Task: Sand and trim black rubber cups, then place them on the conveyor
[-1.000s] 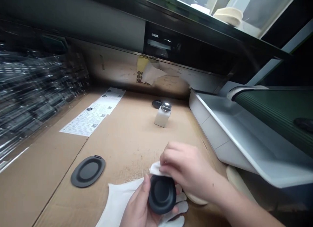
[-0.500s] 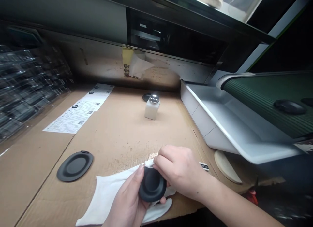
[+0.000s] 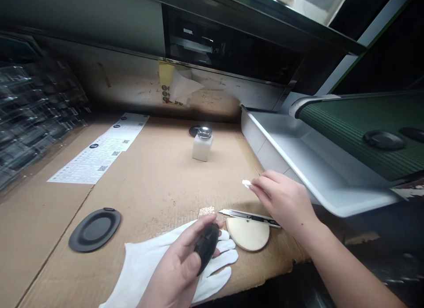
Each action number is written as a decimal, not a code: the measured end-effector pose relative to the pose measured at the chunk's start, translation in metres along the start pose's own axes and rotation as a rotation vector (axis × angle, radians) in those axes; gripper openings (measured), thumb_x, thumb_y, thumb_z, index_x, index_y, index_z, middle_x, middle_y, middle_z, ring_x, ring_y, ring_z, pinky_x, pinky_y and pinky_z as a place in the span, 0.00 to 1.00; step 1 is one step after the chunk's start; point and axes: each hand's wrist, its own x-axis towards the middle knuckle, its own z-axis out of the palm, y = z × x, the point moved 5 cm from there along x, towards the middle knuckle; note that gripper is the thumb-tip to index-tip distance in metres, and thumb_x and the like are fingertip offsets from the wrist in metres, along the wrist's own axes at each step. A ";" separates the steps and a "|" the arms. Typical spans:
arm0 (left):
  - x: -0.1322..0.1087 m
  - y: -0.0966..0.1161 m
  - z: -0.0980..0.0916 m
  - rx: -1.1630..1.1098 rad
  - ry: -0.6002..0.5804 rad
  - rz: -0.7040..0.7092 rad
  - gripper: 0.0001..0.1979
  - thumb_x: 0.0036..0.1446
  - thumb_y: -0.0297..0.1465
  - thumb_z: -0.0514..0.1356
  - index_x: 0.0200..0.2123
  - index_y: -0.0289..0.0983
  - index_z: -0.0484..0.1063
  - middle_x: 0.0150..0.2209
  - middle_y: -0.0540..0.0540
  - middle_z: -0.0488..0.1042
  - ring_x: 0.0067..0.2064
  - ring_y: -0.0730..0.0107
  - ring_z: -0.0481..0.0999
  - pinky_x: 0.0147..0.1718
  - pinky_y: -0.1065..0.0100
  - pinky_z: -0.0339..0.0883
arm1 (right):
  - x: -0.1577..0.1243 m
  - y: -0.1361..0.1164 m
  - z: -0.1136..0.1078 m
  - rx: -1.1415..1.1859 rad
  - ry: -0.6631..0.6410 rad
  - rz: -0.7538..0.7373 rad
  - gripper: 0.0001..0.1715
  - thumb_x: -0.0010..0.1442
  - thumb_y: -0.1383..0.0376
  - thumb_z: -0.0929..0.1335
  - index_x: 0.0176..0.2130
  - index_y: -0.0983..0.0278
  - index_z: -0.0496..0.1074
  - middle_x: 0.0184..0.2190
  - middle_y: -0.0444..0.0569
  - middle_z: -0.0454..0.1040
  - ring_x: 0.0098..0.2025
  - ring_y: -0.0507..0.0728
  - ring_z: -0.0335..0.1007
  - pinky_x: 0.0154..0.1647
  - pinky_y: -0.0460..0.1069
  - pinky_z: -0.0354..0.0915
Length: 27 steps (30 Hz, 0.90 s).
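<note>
My left hand (image 3: 180, 259) is closed round a small black disc (image 3: 207, 248), tilted so that its edge faces me. Above the table, my right hand (image 3: 281, 195) pinches a small white piece (image 3: 247, 183), perhaps cloth or cotton; its kind is not clear. Beneath the left hand lies a white glove (image 3: 149, 255), its fingers pointing right. A utility knife (image 3: 250, 217) with its blade out rests by a round cream-coloured pad (image 3: 248, 235), just below my right hand. Farther left is a larger flat black disc (image 3: 94, 228) with a small tab.
A white pump bottle (image 3: 202, 146) with a metal top stands mid-table. Printed label sheets (image 3: 96, 155) lie at left, beside stacked clear plastic trays (image 3: 36, 113). To the right are a white bin (image 3: 298, 162) and a green conveyor belt (image 3: 357, 122) carrying black discs (image 3: 384, 140).
My right hand has moved off the disc, up and to the right, with the white piece. My left hand has turned the disc edge-on. The knife and pad now show more fully.
</note>
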 end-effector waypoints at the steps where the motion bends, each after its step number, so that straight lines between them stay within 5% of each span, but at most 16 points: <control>1: 0.000 0.000 0.001 0.047 -0.025 0.028 0.26 0.45 0.42 0.63 0.48 0.40 0.71 0.51 0.42 0.71 0.55 0.56 0.64 0.47 0.67 0.62 | -0.002 0.005 0.006 -0.052 -0.019 0.013 0.14 0.62 0.60 0.61 0.29 0.62 0.69 0.27 0.42 0.67 0.29 0.49 0.62 0.24 0.46 0.47; 8: -0.001 0.005 0.005 0.547 -0.054 0.209 0.26 0.39 0.36 0.68 0.46 0.51 0.71 0.54 0.51 0.67 0.59 0.57 0.59 0.57 0.62 0.51 | -0.016 0.032 0.043 -0.089 -0.059 0.037 0.12 0.62 0.65 0.60 0.32 0.64 0.70 0.30 0.48 0.69 0.35 0.55 0.63 0.29 0.47 0.53; 11: -0.006 0.012 0.004 0.811 -0.006 0.286 0.26 0.41 0.34 0.67 0.47 0.56 0.69 0.54 0.54 0.67 0.59 0.58 0.59 0.58 0.59 0.51 | -0.022 0.021 0.040 -0.001 -0.049 -0.034 0.11 0.62 0.66 0.60 0.41 0.64 0.70 0.41 0.51 0.70 0.45 0.56 0.62 0.43 0.49 0.58; 14: -0.012 0.019 0.005 0.982 0.045 0.355 0.25 0.45 0.34 0.64 0.47 0.58 0.67 0.54 0.56 0.67 0.58 0.60 0.61 0.56 0.59 0.55 | -0.026 0.003 0.037 0.199 -0.199 -0.059 0.09 0.61 0.65 0.62 0.37 0.62 0.71 0.39 0.47 0.71 0.43 0.53 0.64 0.44 0.47 0.59; 18: -0.019 0.027 0.006 1.113 0.104 0.435 0.26 0.47 0.31 0.62 0.49 0.60 0.64 0.54 0.57 0.66 0.56 0.63 0.63 0.54 0.62 0.58 | -0.025 -0.009 0.044 0.357 -0.449 0.048 0.04 0.56 0.66 0.66 0.33 0.61 0.71 0.33 0.44 0.71 0.39 0.54 0.65 0.40 0.49 0.60; 27: -0.019 0.033 -0.001 1.233 0.167 0.487 0.26 0.49 0.31 0.61 0.51 0.59 0.61 0.54 0.57 0.65 0.56 0.63 0.63 0.53 0.63 0.60 | -0.018 -0.008 0.053 0.421 -0.552 0.048 0.04 0.55 0.70 0.65 0.31 0.62 0.69 0.34 0.44 0.69 0.38 0.53 0.64 0.39 0.48 0.59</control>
